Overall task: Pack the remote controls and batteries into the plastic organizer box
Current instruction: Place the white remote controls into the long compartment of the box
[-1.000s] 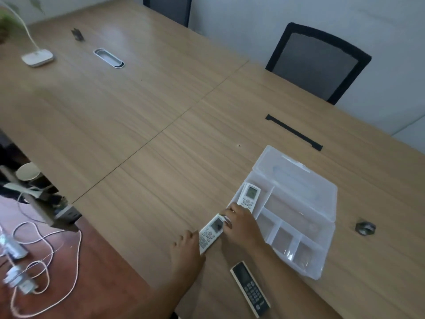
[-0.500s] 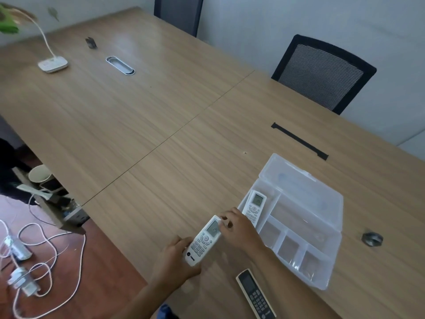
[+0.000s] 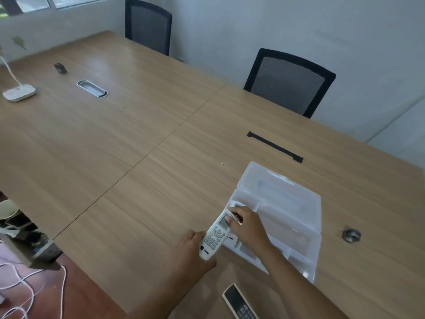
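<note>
A clear plastic organizer box (image 3: 296,229) lies open on the wooden table, lid folded back. A white remote (image 3: 215,236) is held by both hands at the box's left edge, tilted over its long left compartment. My left hand (image 3: 193,252) grips its lower end; my right hand (image 3: 248,226) pinches its screen end. A second white remote (image 3: 236,205) lies in that compartment, mostly hidden under the held one. A dark remote (image 3: 239,303) rests on the table near the front edge. No batteries are visible.
A small metal nut-like object (image 3: 351,235) sits right of the box. A black strip (image 3: 274,146) lies behind it. Far left are a white lamp base (image 3: 19,93), a cable grommet (image 3: 92,88) and a small dark object (image 3: 60,68). Two black chairs (image 3: 291,81) stand behind the table.
Both hands lifted the white remote from the table and moved it right, over the box's left compartment, covering the remote inside. The camera view tilted up.
</note>
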